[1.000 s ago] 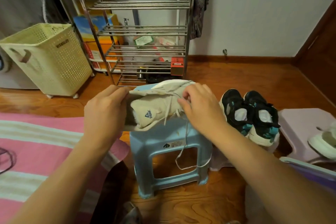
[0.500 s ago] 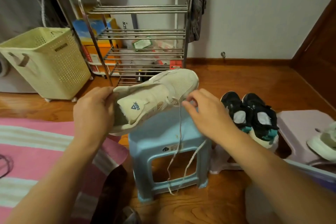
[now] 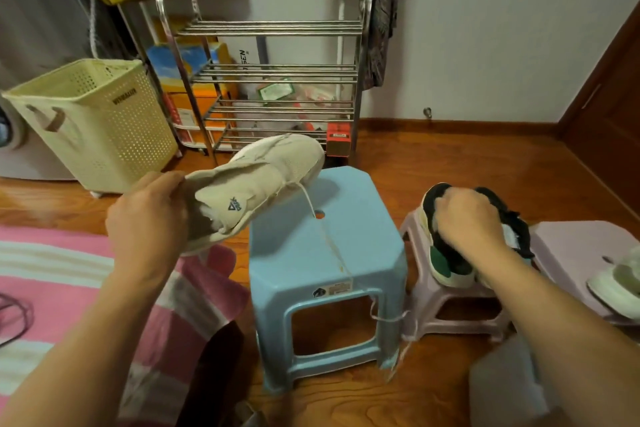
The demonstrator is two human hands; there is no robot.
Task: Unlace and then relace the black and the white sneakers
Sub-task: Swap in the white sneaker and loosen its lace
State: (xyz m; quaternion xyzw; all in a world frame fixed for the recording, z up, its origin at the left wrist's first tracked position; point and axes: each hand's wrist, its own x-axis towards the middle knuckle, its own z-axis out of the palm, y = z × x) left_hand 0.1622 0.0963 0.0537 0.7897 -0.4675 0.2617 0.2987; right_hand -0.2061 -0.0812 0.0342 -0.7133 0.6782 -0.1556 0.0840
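Since a moment ago her right hand (image 3: 467,222) has left the lace and now grasps the black mesh sneakers (image 3: 446,253) on the low lilac plastic stool (image 3: 450,308). Left hand (image 3: 149,218) fingers clutch the heel of the beige knit sneaker (image 3: 263,177), raised over the pale blue plastic stool (image 3: 325,253), its white lace (image 3: 329,239) trailing.

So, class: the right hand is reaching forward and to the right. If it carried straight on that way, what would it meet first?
The right hand is already on the black sneakers on the pink stool, so they come first. Whether it grips one yet is unclear.
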